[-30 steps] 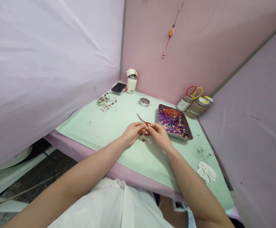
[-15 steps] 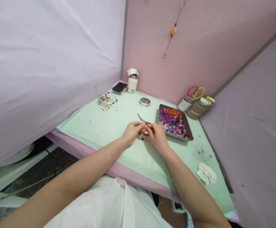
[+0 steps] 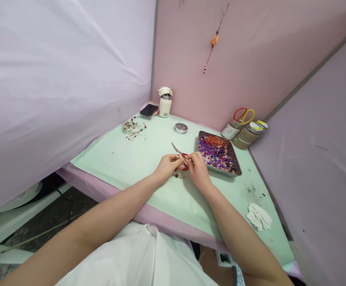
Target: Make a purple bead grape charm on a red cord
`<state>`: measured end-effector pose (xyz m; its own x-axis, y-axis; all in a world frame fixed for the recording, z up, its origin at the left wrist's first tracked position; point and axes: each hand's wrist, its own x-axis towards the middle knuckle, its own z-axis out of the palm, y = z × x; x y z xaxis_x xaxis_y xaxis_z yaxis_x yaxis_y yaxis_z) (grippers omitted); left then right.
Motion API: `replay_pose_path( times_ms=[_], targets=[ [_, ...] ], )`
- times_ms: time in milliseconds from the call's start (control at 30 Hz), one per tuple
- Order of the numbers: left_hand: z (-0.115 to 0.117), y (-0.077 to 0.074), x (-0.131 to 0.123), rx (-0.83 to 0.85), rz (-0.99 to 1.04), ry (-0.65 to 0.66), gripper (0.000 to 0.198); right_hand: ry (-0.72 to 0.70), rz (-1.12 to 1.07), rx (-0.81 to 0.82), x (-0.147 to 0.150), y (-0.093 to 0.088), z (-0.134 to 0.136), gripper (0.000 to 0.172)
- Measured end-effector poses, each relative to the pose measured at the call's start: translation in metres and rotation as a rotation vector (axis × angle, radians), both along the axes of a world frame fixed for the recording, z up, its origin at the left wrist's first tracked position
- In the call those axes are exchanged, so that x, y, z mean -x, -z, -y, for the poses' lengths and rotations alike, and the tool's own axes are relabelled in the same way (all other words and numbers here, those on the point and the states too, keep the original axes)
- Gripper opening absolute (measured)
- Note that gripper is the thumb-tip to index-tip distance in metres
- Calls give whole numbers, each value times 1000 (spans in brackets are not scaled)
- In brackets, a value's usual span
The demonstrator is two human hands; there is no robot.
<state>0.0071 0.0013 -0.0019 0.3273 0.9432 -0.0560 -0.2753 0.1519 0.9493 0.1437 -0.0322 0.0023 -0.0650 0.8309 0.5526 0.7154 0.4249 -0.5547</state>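
My left hand (image 3: 167, 167) and my right hand (image 3: 198, 170) meet over the middle of the pale green table (image 3: 137, 159), fingertips pinched together on a short beaded string (image 3: 179, 173) that hangs between them. Dark and amber beads dangle just below the fingers. Small red-handled scissors (image 3: 180, 153) lie on the table right behind my fingertips, blades pointing to the far left. A metal tray (image 3: 235, 159) full of purple, orange and dark beads sits just right of my right hand.
At the back stand a white bottle (image 3: 165, 102), a phone (image 3: 148, 110), a small round tin (image 3: 181, 127) and a loose pile of beaded strands (image 3: 132, 128). Two jars, one with scissors (image 3: 242, 115), stand back right. White crumpled gloves (image 3: 259, 216) lie near right. Fabric walls close in on three sides.
Both hands stay pinched on the beaded string at the same spot, with only slight finger shifts. The view wobbles a little.
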Motion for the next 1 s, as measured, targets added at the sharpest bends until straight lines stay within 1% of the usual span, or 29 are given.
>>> replay_pose_path(
  times_ms=[167,367,533,767,1000],
  targets=[
    [0,1,1,-5,8,41,19,-13,-102,32,-1,1,-1,11],
    [0,1,2,12,20,66,22,-35,-272,145,-1,1,-2,10],
    [0,3,2,24,32,95,23,-76,-375,233,-4,6,-4,16],
    [0,3,2,38,36,120,16,-85,-545,265,-5,8,-8,20],
    [1,-1,3,72,68,147,17,-87,-660,285,-3,5,-6,28]
  ],
)
